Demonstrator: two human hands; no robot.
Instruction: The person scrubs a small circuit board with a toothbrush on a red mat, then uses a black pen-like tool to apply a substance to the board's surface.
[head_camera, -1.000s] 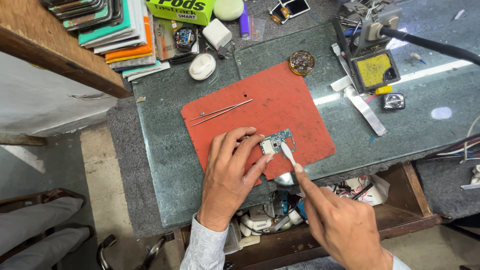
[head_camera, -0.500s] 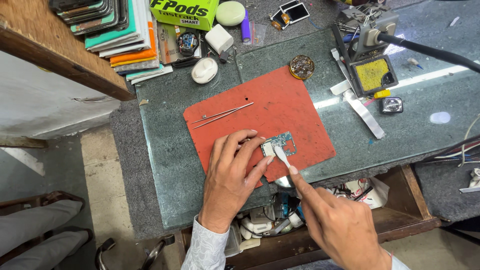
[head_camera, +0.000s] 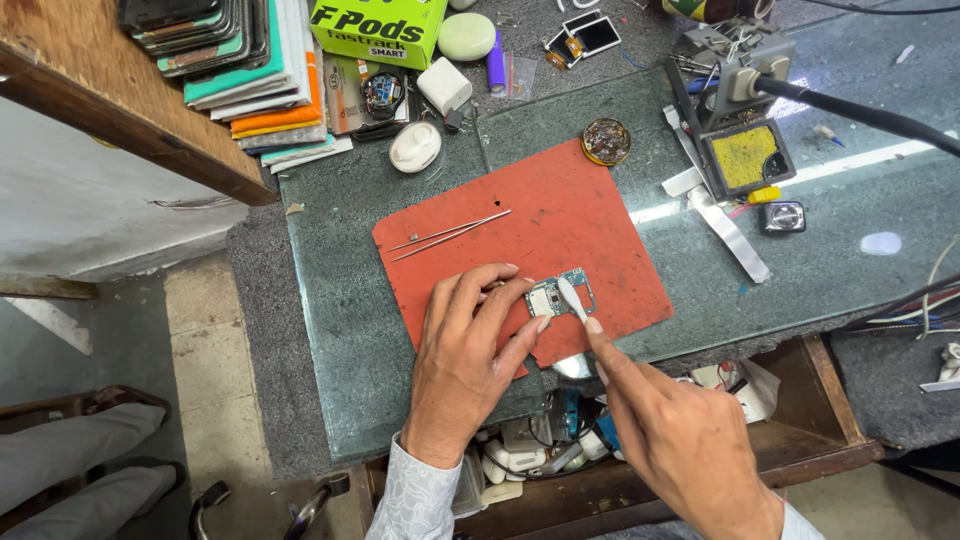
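left hand (head_camera: 470, 350) pinches the small blue-green circuit board (head_camera: 560, 297) at the red rubber mat's (head_camera: 560, 210) five o'clock — right hand (head_camera: 680, 440) grips a white brush (head_camera: 571, 300) on it; cleaning looks underway, thin steel tweezers (head_camera: 450, 234) idle.

Left hand (head_camera: 468, 352): palm down, fingers spread and curled forward, fingertips pressing downward. Right hand (head_camera: 680, 440): back upward, forefinger extended, pinching with thumb. Patterned sleeve on left wrist.

A glass-topped workbench (head_camera: 400, 330) carries a red mat (head_camera: 570, 215), tweezers (head_camera: 450, 234) and a soldering stand (head_camera: 740, 150).
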